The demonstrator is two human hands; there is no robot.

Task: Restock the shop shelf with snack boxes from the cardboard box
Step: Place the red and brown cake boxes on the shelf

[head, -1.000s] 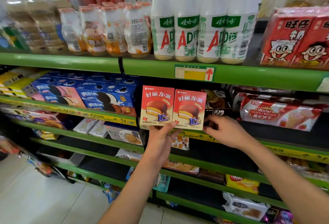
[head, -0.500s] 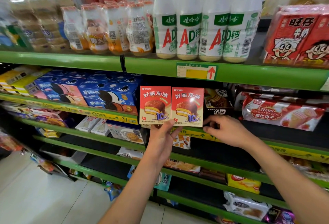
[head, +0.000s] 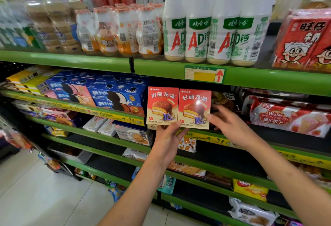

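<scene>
Shelving in green tiers, blue cookie cartons left of two red snack boxes upright side by side at second-tier edge, left hand beneath, fingertips pinching their bottom edges, right hand fingers spread, touching right box's side.

Green metal shelving is filling the view in several tiers, each with a black deck and a yellow price strip running along some of the front edges. White bottled drinks and red cartons are standing on the top tier, blue biscuit boxes and a red-and-white wafer pack are sitting on the tier below, and assorted packets are lying on the lower tiers. Pale floor tiles are showing at the lower left, catching soft, even light.
</scene>
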